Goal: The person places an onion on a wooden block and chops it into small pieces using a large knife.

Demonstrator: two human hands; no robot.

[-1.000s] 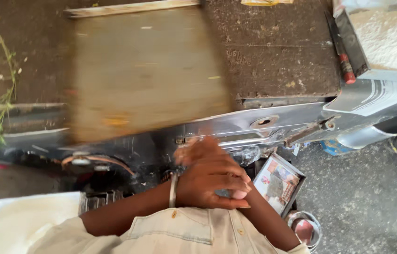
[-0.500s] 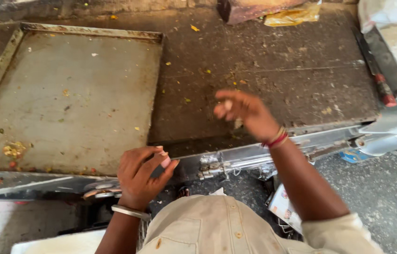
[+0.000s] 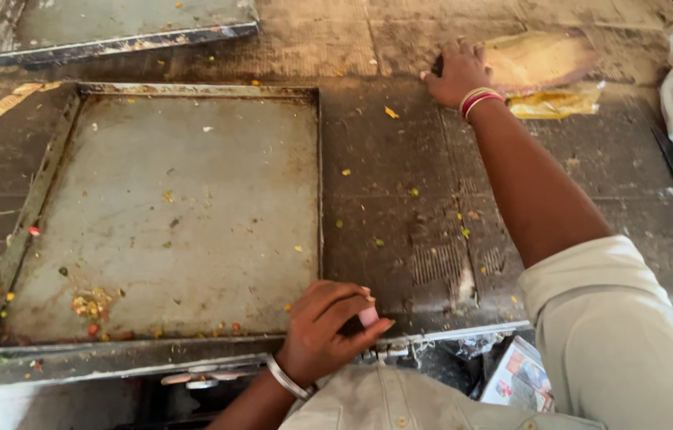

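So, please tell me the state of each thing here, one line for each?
Left hand: fingers curled, resting at the griddle's front edge.
Right hand: stretched out, touching the yellow wrapper.
Griddle plate: flat, dirty with food scraps.
Yellow wrapper: lying flat, crumpled.

Pale beige sleeves, rolled short; a silver bangle (image 3: 287,377) rings the left wrist, red and white bangles (image 3: 477,100) the right.
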